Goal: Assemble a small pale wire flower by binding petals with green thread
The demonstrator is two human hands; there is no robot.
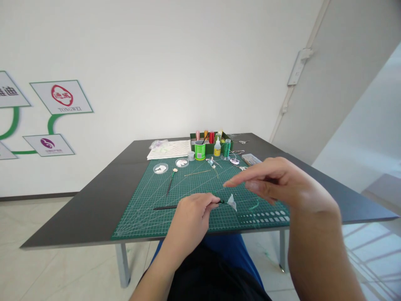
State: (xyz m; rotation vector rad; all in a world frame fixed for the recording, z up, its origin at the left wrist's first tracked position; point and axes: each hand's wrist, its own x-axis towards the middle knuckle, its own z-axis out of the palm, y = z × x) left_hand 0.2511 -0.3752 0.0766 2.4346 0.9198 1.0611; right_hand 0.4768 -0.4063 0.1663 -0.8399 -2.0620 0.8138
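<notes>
My left hand [196, 211] is closed around a thin dark stick [165, 207], held nearly level low over the green cutting mat [138, 217]. At the stick's right end, beyond my fingertips, sits a pale bluish-white petal-like piece [232, 202], with dark green wrapping beside it. My right hand [282, 184] hovers up and to the right of that piece, index finger stretched out and thumb apart below it. I see nothing held in it. A loose strand of green thread [255, 205] shows below the right fingers.
Another dark stick with a small pale flower [171, 182] lies on the mat. Behind are two shallow dishes of white pieces [161, 168], a green can [200, 150], a glue bottle [217, 147], a green thread spool [227, 148], a box of spools [193, 137] and scissors [243, 142].
</notes>
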